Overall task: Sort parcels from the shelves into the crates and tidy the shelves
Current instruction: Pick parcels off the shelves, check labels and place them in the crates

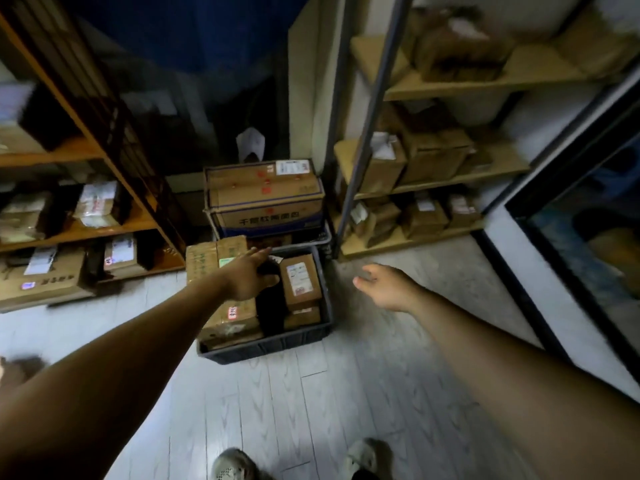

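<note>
Left hand reaches out over the dark crate, fingers straight and spread, gripping nothing; whether the palm touches what lies below, I can't tell. Right hand hangs over the floor just right of the crate, fingers loosely curled, empty.

The crate is rectangular dark plastic with a ribbed wall, and its long axis runs away from the person toward the back wall. Inside, a labelled cardboard box lies flat along that same axis, white label up. Beside it a black soft parcel runs the same way, and a taped brown box fills the near left corner. A printed carton sits at the crate's far left corner.

Behind, a large carton with blue print lies crosswise in a second crate.

Wooden shelves on the left hold labelled parcels and dark packets. The right shelves, pale boards on a grey metal post, carry brown boxes, blurred. The floor is pale wood-grain plank, the room dim. Shoes show at the bottom edge.
</note>
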`<action>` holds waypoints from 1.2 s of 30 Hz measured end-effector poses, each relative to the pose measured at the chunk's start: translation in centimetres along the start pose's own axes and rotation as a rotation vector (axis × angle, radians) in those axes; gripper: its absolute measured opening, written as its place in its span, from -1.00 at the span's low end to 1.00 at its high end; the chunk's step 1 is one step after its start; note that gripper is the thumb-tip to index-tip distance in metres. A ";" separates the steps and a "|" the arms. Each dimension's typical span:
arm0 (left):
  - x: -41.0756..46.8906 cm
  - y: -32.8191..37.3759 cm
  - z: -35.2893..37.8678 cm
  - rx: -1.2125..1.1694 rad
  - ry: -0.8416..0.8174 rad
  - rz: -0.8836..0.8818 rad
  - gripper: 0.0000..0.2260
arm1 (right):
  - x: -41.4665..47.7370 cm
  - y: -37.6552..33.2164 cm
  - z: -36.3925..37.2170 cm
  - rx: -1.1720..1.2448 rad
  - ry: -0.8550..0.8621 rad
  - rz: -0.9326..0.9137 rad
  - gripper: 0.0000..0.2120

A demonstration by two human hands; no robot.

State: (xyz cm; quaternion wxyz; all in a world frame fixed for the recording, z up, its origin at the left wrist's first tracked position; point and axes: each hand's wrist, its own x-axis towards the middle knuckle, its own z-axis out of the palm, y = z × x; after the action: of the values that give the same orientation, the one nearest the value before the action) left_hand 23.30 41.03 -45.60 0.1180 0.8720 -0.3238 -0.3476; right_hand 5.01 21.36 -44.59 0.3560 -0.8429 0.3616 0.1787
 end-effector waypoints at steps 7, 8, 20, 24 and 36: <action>0.4 12.9 2.4 -0.009 -0.018 0.072 -0.34 | -3.1 9.5 -9.2 0.050 0.078 -0.002 -0.42; 0.6 14.6 2.8 -0.010 -0.018 0.081 -0.34 | -3.4 10.7 -10.3 0.066 0.089 0.002 -0.41; 10.0 23.9 3.8 -0.145 -0.147 0.058 -0.43 | 3.7 18.1 -18.2 0.043 0.091 0.086 -0.38; 16.2 24.7 3.0 -0.241 -0.140 -0.004 -0.40 | 9.5 19.1 -20.8 0.050 0.059 0.099 -0.39; 31.3 27.1 8.2 -0.331 -0.083 -0.145 -0.53 | 27.6 25.5 -24.4 0.062 -0.126 0.061 -0.39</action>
State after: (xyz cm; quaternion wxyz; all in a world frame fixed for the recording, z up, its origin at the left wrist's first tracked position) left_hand 21.76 0.33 -56.51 0.2211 0.8465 -0.2031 -0.4396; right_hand 5.89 -22.11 -55.34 0.3985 -0.8071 0.3695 0.2308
